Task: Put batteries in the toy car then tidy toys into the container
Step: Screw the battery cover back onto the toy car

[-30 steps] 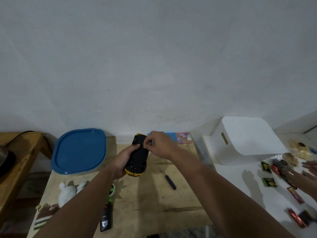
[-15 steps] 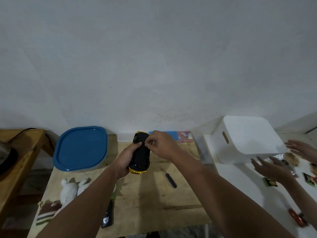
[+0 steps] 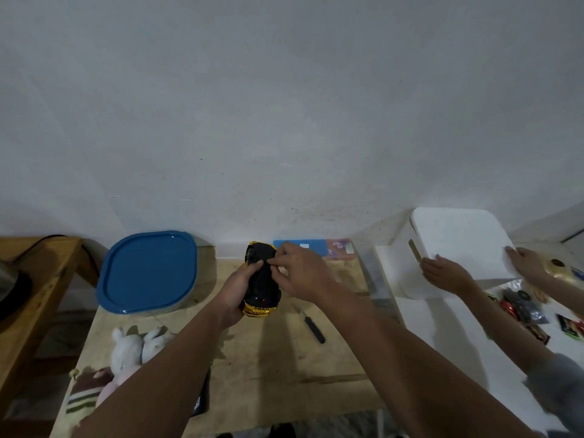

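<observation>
The toy car [image 3: 264, 289], gold with a black underside, is upside down above the wooden table [image 3: 284, 358]. My left hand [image 3: 235, 287] grips it from the left side. My right hand [image 3: 303, 273] is on its underside near the far end, thumb and fingertips pinched together on something too small to identify. A small black-handled screwdriver [image 3: 313, 324] lies on the table just right of the car. The container with a blue lid [image 3: 148, 273] stands closed at the back left. A white plush rabbit [image 3: 132, 346] lies at the front left.
Another person's hands [image 3: 445, 275] hold a white box [image 3: 455, 241] on the white table to the right, beside small wrapped items [image 3: 521, 306]. A blue pack [image 3: 300, 246] lies by the wall. A black object [image 3: 202, 403] shows under my left forearm. A wooden bench [image 3: 38, 279] stands left.
My hands and the car have stayed in nearly the same place, with my right fingertips shifting slightly on the underside. The other person's hands moved from the small items to the white box.
</observation>
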`<state>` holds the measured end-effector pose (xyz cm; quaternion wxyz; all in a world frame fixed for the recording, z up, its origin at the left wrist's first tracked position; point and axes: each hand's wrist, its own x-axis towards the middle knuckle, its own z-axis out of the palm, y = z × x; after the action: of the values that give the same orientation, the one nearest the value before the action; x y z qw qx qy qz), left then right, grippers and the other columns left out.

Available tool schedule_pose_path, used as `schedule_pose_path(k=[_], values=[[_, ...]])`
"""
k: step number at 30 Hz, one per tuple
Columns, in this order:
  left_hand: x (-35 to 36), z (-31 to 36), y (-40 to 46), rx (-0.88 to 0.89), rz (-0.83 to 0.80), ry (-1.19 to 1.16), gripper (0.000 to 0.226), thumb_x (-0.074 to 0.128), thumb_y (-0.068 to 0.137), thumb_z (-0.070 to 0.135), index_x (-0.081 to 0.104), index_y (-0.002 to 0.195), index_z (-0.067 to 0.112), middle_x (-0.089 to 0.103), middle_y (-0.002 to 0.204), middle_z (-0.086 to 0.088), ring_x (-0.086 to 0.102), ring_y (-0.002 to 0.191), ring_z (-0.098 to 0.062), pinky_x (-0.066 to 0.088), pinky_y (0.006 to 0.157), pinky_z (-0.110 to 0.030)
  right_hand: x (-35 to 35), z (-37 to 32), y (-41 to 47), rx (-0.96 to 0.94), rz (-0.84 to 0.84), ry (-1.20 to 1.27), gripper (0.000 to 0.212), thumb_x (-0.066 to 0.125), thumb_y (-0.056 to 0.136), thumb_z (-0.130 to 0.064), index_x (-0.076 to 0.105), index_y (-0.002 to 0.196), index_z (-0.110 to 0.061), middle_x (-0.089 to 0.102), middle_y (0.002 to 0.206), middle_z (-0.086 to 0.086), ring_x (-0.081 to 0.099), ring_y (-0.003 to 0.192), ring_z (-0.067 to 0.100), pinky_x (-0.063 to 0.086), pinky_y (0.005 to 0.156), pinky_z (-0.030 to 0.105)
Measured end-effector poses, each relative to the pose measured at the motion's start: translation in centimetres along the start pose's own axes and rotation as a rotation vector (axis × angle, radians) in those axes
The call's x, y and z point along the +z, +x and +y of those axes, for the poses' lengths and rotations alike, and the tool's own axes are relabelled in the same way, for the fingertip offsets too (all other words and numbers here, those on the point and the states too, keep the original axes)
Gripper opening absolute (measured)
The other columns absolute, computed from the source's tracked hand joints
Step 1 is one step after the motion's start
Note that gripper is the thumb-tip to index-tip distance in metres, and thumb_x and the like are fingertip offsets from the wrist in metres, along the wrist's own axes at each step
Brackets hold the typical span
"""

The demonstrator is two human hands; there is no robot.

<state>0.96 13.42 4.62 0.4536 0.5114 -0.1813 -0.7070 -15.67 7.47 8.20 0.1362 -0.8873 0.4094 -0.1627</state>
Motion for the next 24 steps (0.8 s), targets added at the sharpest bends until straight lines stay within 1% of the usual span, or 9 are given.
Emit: schedule_pose_path(k=[2, 4, 7, 11, 14, 17, 19, 22, 24], values=[[0.1, -0.1, 0.0, -0.007, 0.01, -0.02, 0.041, 0.057, 0.104, 0.038, 0.066, 0.134, 0.012, 0.075, 0.12, -0.021, 0.073, 0.106, -0.039, 0.054, 0.102, -0.054, 0.2, 0.0, 0.1, 0.062, -0.013, 0.104, 0.029, 0.059, 0.096, -0.029, 0.075, 0.119, -0.02, 0.061, 0.105, -0.004, 0.06, 0.085, 0.012, 0.048, 0.07, 0.027], [0.1, -0.2, -0.1, -0.019, 0.014, -0.051, 0.041, 0.057, 0.104, 0.037, 0.066, 0.133, 0.011, 0.074, 0.12, -0.022, 0.073, 0.101, -0.038, 0.053, 0.102, -0.055, 0.6, 0.2, 0.2, 0.081, -0.033, 0.171, 0.029, 0.059, 0.095, -0.023, 0.074, 0.12, -0.019, 0.061, 0.106, -0.003, 0.06, 0.086, 0.012, 0.051, 0.074, 0.029], [0.0, -0.2, -0.1, -0.035, 0.022, -0.084, 0.043, 0.059, 0.102, 0.038, 0.066, 0.133, 0.009, 0.074, 0.119, -0.022, 0.074, 0.093, -0.036, 0.058, 0.092, -0.051, 1.2, 0.6, 0.1, 0.129, -0.02, 0.272, 0.03, 0.058, 0.093, -0.013, 0.074, 0.119, -0.015, 0.063, 0.105, 0.001, 0.061, 0.089, 0.015, 0.054, 0.079, 0.033], [-0.4, -0.6, 0.2, -0.051, 0.041, -0.102, 0.046, 0.062, 0.1, 0.038, 0.065, 0.134, 0.006, 0.075, 0.108, -0.02, 0.074, 0.084, -0.034, 0.061, 0.078, -0.042, 1.8, 1.1, -0.1, 0.209, 0.061, 0.39, 0.03, 0.059, 0.092, -0.006, 0.074, 0.117, -0.014, 0.066, 0.103, 0.001, 0.064, 0.09, 0.015, 0.055, 0.082, 0.031], [-0.6, -1.0, 0.5, -0.063, 0.053, -0.116, 0.046, 0.063, 0.1, 0.037, 0.065, 0.132, 0.004, 0.075, 0.107, -0.021, 0.073, 0.084, -0.034, 0.057, 0.088, -0.047, 2.0, 1.8, -0.4, 0.422, 0.204, 0.506, 0.022, 0.062, 0.096, -0.011, 0.075, 0.112, -0.018, 0.07, 0.108, -0.004, 0.065, 0.094, 0.004, 0.056, 0.086, 0.025], [-0.8, -1.6, 0.6, -0.069, 0.063, -0.151, 0.045, 0.064, 0.1, 0.035, 0.064, 0.134, 0.005, 0.075, 0.107, -0.019, 0.072, 0.086, -0.035, 0.056, 0.092, -0.051, 2.3, 3.1, -1.7, 0.63, 0.317, 0.549, 0.017, 0.062, 0.095, -0.01, 0.074, 0.104, -0.017, 0.069, 0.099, -0.009, 0.062, 0.087, -0.003, 0.053, 0.081, 0.02], [-1.0, -2.1, 0.7, -0.07, 0.076, -0.171, 0.042, 0.063, 0.101, 0.033, 0.064, 0.133, 0.006, 0.076, 0.105, -0.017, 0.072, 0.086, -0.035, 0.06, 0.084, -0.047, 3.1, 4.3, -3.2, 0.702, 0.245, 0.459, 0.013, 0.063, 0.092, -0.011, 0.072, 0.1, -0.017, 0.068, 0.093, -0.008, 0.061, 0.084, 0.004, 0.048, 0.077, 0.021], [-1.4, -2.8, 0.9, -0.069, 0.11, -0.174, 0.037, 0.062, 0.102, 0.032, 0.065, 0.13, 0.01, 0.077, 0.105, -0.016, 0.073, 0.086, -0.033, 0.062, 0.075, -0.041, 5.8, 6.7, -5.9, 0.802, -0.078, 0.301, 0.011, 0.065, 0.09, -0.02, 0.065, 0.101, -0.022, 0.066, 0.094, -0.004, 0.063, 0.09, 0.015, 0.048, 0.077, 0.028], [-1.8, -3.8, 1.4, -0.067, 0.127, -0.172, 0.036, 0.061, 0.102, 0.032, 0.064, 0.132, 0.013, 0.077, 0.11, -0.015, 0.074, 0.087, -0.031, 0.061, 0.078, -0.041, 8.2, 8.1, -7.8, 0.86, -0.296, 0.2, 0.028, 0.069, 0.089, -0.028, 0.061, 0.115, -0.021, 0.066, 0.102, 0.003, 0.065, 0.098, 0.024, 0.051, 0.08, 0.032]])
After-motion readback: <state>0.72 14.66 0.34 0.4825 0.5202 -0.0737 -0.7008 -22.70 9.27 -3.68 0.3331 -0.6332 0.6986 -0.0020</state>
